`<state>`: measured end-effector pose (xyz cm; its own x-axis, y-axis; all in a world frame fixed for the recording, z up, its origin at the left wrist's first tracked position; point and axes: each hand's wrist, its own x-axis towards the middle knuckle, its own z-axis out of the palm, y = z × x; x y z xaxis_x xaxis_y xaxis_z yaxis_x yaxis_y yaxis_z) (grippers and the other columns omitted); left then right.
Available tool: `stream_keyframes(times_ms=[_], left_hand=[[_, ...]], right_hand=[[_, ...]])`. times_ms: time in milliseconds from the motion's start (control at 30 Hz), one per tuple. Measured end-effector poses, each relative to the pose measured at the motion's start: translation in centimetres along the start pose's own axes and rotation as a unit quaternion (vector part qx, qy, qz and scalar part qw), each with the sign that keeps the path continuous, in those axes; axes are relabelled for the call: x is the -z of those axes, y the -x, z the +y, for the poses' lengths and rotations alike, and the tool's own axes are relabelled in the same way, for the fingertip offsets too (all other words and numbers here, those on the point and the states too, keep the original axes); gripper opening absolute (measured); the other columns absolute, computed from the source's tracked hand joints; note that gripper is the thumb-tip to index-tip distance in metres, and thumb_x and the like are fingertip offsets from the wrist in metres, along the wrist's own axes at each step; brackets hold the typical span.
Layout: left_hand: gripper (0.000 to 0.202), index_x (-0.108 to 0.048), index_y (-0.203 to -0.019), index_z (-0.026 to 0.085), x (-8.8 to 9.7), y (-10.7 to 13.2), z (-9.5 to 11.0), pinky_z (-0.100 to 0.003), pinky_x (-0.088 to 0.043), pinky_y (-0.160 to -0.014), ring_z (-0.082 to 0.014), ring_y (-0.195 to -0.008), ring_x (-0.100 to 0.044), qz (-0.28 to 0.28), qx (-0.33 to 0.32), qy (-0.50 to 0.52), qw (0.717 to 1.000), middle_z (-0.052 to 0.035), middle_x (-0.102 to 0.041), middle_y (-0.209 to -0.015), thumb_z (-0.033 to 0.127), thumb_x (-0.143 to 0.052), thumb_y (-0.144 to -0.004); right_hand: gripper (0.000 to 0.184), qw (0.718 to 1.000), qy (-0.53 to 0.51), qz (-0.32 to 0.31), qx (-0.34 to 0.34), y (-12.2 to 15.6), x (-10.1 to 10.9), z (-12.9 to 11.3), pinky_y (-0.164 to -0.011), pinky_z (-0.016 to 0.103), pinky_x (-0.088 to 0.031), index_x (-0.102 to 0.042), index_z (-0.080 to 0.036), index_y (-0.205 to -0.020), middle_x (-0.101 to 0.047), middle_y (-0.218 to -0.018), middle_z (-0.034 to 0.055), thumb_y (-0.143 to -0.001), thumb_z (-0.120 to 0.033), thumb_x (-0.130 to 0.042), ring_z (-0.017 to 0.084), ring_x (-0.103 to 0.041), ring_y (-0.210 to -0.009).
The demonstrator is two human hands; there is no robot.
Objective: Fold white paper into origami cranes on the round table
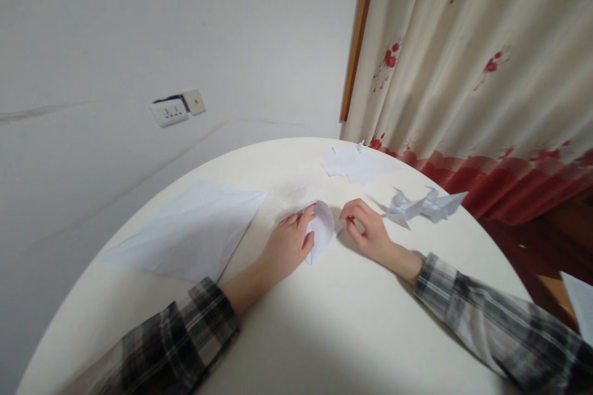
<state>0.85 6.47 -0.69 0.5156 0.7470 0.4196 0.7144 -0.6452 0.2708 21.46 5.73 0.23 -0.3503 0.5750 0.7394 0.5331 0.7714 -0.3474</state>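
A small folded white paper (322,228) lies near the middle of the round table, part of it curling upward in a rounded flap. My left hand (290,241) grips it from the left, with thumb and fingers on its near face and some of the paper hidden beneath. At the paper's right corner, the thumb and forefinger of my right hand (368,231) curl together in a loose pinch; their contact with the corner is small in view. Just right of that hand stand folded paper birds (403,207), one close behind another.
A large white sheet (189,231) lies on the left of the white table (324,333). Toward the far edge are torn-looking paper pieces (354,163) with a tiny folded piece on top. A wall with a socket (170,112) and a floral curtain (445,74) stand behind.
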Motion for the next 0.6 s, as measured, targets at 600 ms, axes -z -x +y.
stream_keyframes(times_ms=[600], left_hand=[[0.050, -0.031, -0.131, 0.014, -0.11, 0.19, 0.05, -0.039, -0.045, -0.092, -0.0234, -0.109, -0.055, -0.021, -0.030, -0.029, 0.999, -0.0128, -0.055, -0.123, 0.015, -0.045, -0.083]], right_hand=[[0.022, 0.991, 0.081, -0.082, 0.071, 0.49, -0.24, 0.14, -0.064, 0.028, -0.043, -0.059, -0.016, -0.093, -0.062, -0.076, 0.0051, -0.078, -0.010, -0.044, 0.016, -0.054, -0.069]])
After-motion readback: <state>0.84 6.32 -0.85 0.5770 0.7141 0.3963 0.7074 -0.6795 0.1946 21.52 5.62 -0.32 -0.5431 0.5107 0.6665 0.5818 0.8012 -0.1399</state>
